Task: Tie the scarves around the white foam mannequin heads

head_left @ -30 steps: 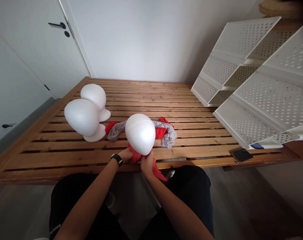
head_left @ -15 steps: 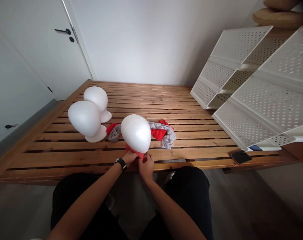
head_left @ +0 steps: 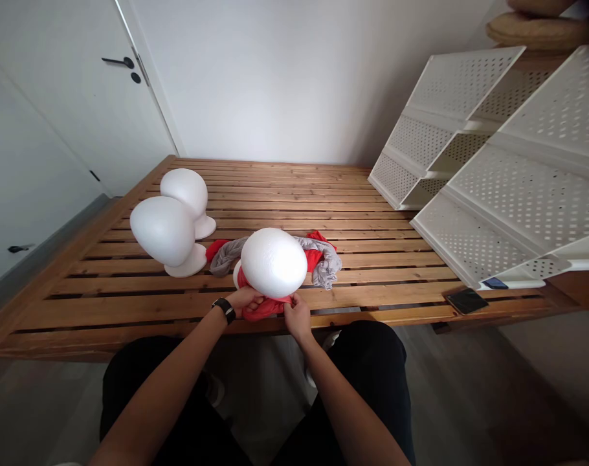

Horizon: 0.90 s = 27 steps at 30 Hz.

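Note:
A white foam mannequin head (head_left: 274, 260) stands tilted near the front edge of the slatted wooden bench. Red cloth (head_left: 264, 309) is bunched around its neck, on the side facing me. My left hand (head_left: 244, 299), with a watch at the wrist, is closed on the cloth's left part. On the right, my right hand (head_left: 297, 316) pinches the same cloth below the head. Behind the head lies a grey scarf-like cloth (head_left: 329, 266) together with more red cloth (head_left: 315, 259). Fingertips of both hands are partly hidden by the fabric.
Two more white foam heads, a nearer one (head_left: 162, 231) and a farther one (head_left: 184, 193), stand at the left of the bench (head_left: 129, 304). White perforated racks (head_left: 532, 188) stand at the right. A dark phone (head_left: 466, 301) lies by the front edge.
The foam head has tilted and shifted slightly right. My hands have moved apart, the left one leftward and the right one rightward, spreading the red cloth between them.

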Each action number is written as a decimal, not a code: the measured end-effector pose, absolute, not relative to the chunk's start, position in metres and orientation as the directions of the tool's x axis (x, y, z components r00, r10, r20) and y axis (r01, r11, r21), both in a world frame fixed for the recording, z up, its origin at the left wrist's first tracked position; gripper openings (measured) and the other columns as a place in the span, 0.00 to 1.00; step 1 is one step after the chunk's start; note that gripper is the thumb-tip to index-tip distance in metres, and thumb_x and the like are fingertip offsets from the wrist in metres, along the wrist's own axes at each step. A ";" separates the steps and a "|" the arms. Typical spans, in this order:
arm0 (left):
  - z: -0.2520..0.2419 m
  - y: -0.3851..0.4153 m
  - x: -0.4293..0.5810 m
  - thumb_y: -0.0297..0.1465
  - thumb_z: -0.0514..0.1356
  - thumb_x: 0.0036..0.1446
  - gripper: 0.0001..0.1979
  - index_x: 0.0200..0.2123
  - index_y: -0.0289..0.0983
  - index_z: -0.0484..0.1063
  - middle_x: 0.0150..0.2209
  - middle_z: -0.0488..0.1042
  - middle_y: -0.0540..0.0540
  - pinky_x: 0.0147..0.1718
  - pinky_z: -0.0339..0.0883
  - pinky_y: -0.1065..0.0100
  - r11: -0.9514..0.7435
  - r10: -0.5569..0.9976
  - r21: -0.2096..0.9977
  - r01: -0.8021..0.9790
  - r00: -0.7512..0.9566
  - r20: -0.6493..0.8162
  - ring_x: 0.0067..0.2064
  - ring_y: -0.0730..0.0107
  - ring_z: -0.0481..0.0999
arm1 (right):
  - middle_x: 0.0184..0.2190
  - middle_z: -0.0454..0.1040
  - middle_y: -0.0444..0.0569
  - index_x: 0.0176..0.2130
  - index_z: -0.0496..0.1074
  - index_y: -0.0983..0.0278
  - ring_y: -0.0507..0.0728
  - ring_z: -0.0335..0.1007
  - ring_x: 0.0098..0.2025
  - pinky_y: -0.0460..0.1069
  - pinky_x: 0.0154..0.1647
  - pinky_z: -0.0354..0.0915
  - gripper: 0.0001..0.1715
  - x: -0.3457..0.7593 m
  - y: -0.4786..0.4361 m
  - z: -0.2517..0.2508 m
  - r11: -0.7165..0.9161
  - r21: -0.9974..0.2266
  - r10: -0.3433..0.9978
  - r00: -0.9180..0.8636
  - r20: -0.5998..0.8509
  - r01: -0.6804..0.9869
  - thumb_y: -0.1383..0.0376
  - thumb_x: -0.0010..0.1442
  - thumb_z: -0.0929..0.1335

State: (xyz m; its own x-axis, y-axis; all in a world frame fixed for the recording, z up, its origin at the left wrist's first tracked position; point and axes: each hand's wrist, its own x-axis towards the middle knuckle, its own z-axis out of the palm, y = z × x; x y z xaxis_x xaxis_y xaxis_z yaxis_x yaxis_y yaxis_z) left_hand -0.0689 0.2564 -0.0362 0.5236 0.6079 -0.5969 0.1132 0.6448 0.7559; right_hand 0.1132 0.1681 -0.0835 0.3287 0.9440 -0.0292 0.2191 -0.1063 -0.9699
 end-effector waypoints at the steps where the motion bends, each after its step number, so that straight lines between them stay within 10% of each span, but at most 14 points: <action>1: -0.033 0.260 -0.070 0.32 0.69 0.47 0.15 0.22 0.37 0.64 0.15 0.52 0.59 0.17 0.30 0.72 0.660 0.577 0.736 0.151 0.525 -0.625 0.16 0.84 0.41 | 0.34 0.79 0.47 0.39 0.75 0.61 0.58 0.73 0.35 0.50 0.41 0.67 0.12 0.113 0.172 -0.083 -0.080 -0.976 0.951 0.307 -0.014 0.201 0.66 0.57 0.63; 14: -0.032 0.270 -0.081 0.40 0.68 0.46 0.27 0.19 0.42 0.48 0.15 0.45 0.58 0.19 0.27 0.71 0.753 0.432 0.617 0.229 0.535 -0.726 0.17 0.84 0.37 | 0.41 0.78 0.52 0.44 0.76 0.61 0.61 0.72 0.42 0.51 0.46 0.64 0.10 0.142 0.214 -0.076 0.216 -0.793 0.976 -0.133 0.170 0.570 0.66 0.61 0.69; 27: -0.036 0.265 -0.100 0.44 0.69 0.50 0.20 0.24 0.40 0.63 0.17 0.45 0.60 0.19 0.28 0.72 0.762 0.379 0.585 0.278 0.541 -0.751 0.18 0.83 0.36 | 0.46 0.77 0.51 0.50 0.73 0.61 0.60 0.72 0.46 0.53 0.52 0.66 0.22 0.146 0.239 -0.042 0.212 -0.763 0.974 -0.191 0.118 0.611 0.75 0.56 0.66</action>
